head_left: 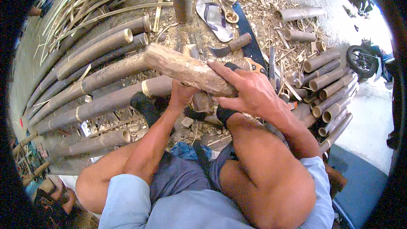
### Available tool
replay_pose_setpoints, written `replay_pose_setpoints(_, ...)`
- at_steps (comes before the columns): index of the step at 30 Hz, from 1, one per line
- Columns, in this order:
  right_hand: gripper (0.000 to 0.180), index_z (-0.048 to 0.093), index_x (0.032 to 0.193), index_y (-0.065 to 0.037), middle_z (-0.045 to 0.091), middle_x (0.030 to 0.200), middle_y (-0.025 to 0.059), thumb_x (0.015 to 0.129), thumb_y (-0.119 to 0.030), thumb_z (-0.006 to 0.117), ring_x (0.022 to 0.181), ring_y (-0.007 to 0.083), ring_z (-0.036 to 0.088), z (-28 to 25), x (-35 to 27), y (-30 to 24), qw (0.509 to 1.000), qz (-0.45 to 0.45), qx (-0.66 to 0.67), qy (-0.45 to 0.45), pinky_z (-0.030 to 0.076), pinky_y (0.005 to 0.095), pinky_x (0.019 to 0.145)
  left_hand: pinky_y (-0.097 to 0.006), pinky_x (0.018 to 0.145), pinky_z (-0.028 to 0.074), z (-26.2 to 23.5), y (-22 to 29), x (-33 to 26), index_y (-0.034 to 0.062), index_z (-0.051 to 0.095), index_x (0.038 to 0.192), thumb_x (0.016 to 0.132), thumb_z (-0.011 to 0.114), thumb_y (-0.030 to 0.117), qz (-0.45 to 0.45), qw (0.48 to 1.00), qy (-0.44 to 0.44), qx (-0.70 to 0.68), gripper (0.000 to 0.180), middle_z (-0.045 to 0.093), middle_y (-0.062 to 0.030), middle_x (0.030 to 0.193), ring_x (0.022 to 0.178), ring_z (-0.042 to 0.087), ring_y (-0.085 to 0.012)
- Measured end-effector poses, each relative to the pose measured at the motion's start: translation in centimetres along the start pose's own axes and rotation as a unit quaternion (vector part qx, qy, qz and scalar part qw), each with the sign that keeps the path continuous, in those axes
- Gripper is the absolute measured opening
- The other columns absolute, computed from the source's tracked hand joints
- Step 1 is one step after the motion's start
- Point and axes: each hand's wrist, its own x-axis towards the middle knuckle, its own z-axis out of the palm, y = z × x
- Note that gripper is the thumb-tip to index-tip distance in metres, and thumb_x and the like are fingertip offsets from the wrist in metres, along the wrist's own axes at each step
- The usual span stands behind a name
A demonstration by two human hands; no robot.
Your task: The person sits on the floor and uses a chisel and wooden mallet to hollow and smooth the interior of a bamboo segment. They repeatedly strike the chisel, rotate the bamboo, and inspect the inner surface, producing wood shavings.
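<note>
A thick, rough-hewn piece of wood (182, 65) lies slantwise in front of me, raised above the chip-strewn floor. My right hand (250, 85) grips its right end, with the index finger stretched along the top and the thumb below. My left hand (183, 93) is closed just under the wood's middle; its fingers are mostly hidden, so what it holds does not show. Beneath the wood, between my feet, a brown block-like piece (202, 101) partly shows. A curved knife (231, 45) with a thick wooden handle rests on the floor beyond my right hand.
Long bamboo poles (106, 74) spread across the left, under pale split strips (101, 0). Ahead are an upright bamboo tube (182, 4), a sandal (214, 19) and a dark saw blade (250, 34). Cut bamboo lengths (328, 78) are stacked at right, near a small wheel (360, 61).
</note>
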Motion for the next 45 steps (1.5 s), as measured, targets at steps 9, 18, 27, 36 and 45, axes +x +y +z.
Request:
replay_pose_setpoints(9, 0.087, 0.042, 0.153, -0.007, 0.067, 0.125, 0.0191, 0.078, -0.023, 0.083, 0.114, 0.0254, 0.066, 1.3, -1.5, 1.3, 0.915, -0.001, 0.325, 0.239, 0.050, 0.0353, 0.099, -0.026, 0.065, 0.047, 0.0, 2.4, 2.6, 0.0073, 0.067, 0.092, 0.086, 0.079, 0.016, -0.103, 0.986, 0.040, -0.126, 0.017, 0.063, 0.0054, 0.082, 0.073, 0.057, -0.0060)
replay_pose_setpoints(18, 0.088, 0.036, 0.155, -0.001, 0.059, 0.139, 0.0172, 0.083, -0.027, 0.080, 0.126, 0.0226, 0.057, 2.0, -1.5, 1.8, 0.912, 0.015, 0.354, 0.205, 0.041, 0.0354, 0.110, -0.026, 0.052, 0.041, 0.7, 2.8, 2.1, 0.0094, 0.061, 0.098, 0.087, 0.079, 0.022, -0.100, 0.986, 0.041, -0.129, 0.025, 0.059, 0.0015, 0.075, 0.057, 0.051, -0.0091)
replay_pose_setpoints(27, 0.088, 0.040, 0.155, -0.009, 0.068, 0.124, 0.0191, 0.079, -0.020, 0.082, 0.113, 0.0230, 0.066, -0.4, 0.1, -0.2, 0.901, -0.019, 0.322, 0.290, 0.052, 0.0357, 0.098, -0.026, 0.053, 0.042, 0.7, 1.9, 2.1, 0.0081, 0.062, 0.102, 0.085, 0.080, 0.023, -0.096, 0.988, 0.049, -0.106, 0.029, 0.063, 0.0017, 0.078, 0.060, 0.054, -0.0092)
replay_pose_setpoints(36, 0.083, 0.044, 0.152, -0.016, 0.071, 0.105, 0.0246, 0.079, -0.022, 0.082, 0.097, 0.0344, 0.073, -0.4, 1.0, 0.1, 0.970, -0.053, 0.180, 0.151, 0.056, 0.0431, 0.088, -0.029, 0.082, 0.053, 0.6, 1.1, 1.1, 0.0021, 0.066, 0.111, 0.082, 0.082, 0.017, -0.101, 0.983, 0.026, -0.151, 0.036, 0.069, -0.0001, 0.100, 0.092, 0.065, -0.0124)
replay_pose_setpoints(45, 0.090, 0.042, 0.152, -0.011, 0.069, 0.118, 0.0236, 0.073, -0.019, 0.083, 0.108, 0.0350, 0.070, -1.0, 0.2, -0.8, 0.969, -0.059, 0.196, 0.141, 0.055, 0.0411, 0.094, -0.035, 0.090, 0.053, 0.7, 0.0, 0.3, 0.0016, 0.067, 0.116, 0.078, 0.084, 0.018, -0.077, 0.987, -0.011, -0.137, 0.045, 0.072, -0.0056, 0.110, 0.099, 0.068, -0.0165)
